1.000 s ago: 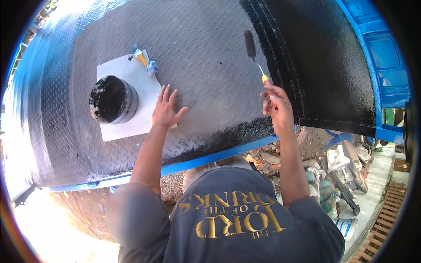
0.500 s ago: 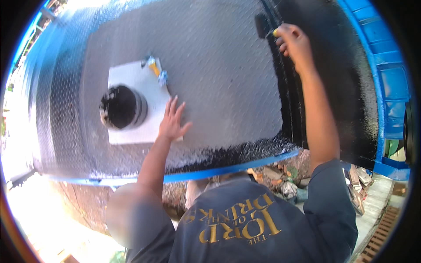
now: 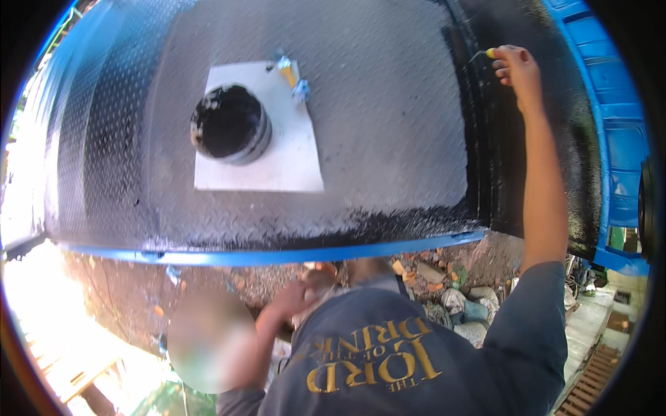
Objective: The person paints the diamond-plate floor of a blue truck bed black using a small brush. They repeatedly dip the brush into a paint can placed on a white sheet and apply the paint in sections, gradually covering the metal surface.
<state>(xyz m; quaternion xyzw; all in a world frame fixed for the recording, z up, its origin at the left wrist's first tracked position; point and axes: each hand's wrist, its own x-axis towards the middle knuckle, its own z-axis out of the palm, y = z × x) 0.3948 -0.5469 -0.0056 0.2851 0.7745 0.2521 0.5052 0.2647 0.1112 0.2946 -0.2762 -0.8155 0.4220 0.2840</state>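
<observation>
High on the right, my right hand (image 3: 519, 69) is closed round the yellow handle (image 3: 492, 53) of a paint roller. Its thin wire frame reaches left to a dark roller head, hard to make out against the black painted strip along the bed's side. My left hand (image 3: 295, 298) is down beside my body, below the blue edge; it is blurred and its fingers do not show clearly. A paint-smeared bucket (image 3: 261, 142) with black inside stands on a white sheet (image 3: 298, 163). By the sheet's far corner lie a small yellow object (image 3: 286, 73) and a crumpled bluish piece (image 3: 300, 91).
The grey tread-plate floor (image 3: 381, 125) has wet-looking black paint along its right and near edges. A blue rim (image 3: 312, 255) borders it in front, and a blue side wall (image 3: 628, 149) rises at right. Rubble and bags (image 3: 454, 301) lie on the ground below.
My left hand has left the sheet's edge and dropped to my side. My right hand, with the roller, appears farther right. The view has shifted, so bucket and sheet sit higher.
</observation>
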